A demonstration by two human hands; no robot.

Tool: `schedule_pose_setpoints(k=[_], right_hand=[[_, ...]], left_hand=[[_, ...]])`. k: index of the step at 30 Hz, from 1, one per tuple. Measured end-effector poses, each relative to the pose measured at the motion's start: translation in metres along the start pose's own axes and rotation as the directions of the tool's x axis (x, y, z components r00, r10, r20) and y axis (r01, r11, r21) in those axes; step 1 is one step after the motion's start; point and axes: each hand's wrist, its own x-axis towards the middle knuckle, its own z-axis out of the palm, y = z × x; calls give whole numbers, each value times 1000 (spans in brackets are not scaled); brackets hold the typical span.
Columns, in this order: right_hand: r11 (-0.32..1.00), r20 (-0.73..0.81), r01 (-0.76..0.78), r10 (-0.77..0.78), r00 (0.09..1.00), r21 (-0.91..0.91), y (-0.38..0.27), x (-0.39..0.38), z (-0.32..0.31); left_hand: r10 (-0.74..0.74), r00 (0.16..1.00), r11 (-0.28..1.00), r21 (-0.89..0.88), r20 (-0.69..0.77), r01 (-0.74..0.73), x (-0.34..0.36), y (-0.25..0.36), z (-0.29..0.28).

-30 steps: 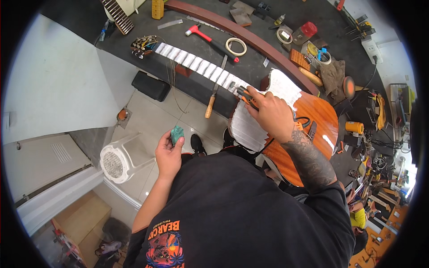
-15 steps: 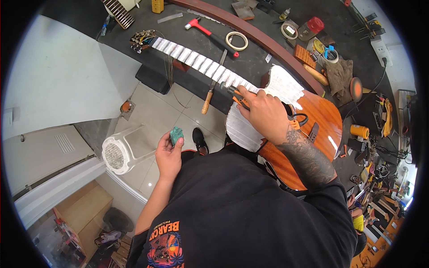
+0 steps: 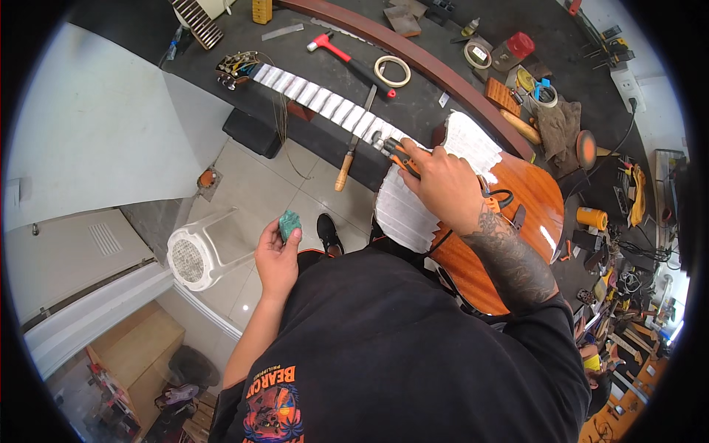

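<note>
An acoustic guitar [image 3: 536, 186] lies face up at the bench edge, its neck reaching to the far left. White masking tape [image 3: 310, 94] runs in strips between the frets, and white covering [image 3: 405, 210] hides part of the top. My right hand [image 3: 447, 184] grips an orange and black rotary tool [image 3: 399, 153]. Its small round grey tip is over the frets near the body end; contact is hard to tell. In my left hand [image 3: 278, 258], away from the guitar, a green lump of polishing compound [image 3: 289, 224] is pinched between thumb and fingers.
A wooden-handled file [image 3: 344, 171] lies under the neck, sticking past the bench edge. Beyond it are a red hammer [image 3: 332, 49] and a tape roll [image 3: 392, 71]. A white stool [image 3: 193, 257] stands at left. Loose strings [image 3: 281, 133] hang from the headstock.
My right hand and the rotary tool have shifted slightly right along the neck, toward the guitar body. My left hand stays nearly still with the green lump.
</note>
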Motion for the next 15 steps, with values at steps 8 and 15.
schedule_pose_setpoints(k=[8, 15], right_hand=[[1000, -13, 3, -3, 1000, -25, 4, 6, 0], [999, -50, 10, -13, 999, -44, 13, 10, 0]], left_hand=[[-4, 1000, 1000, 9, 0, 4, 3, 0, -1], [-23, 1000, 1000, -2, 8, 23, 4, 0, -2]])
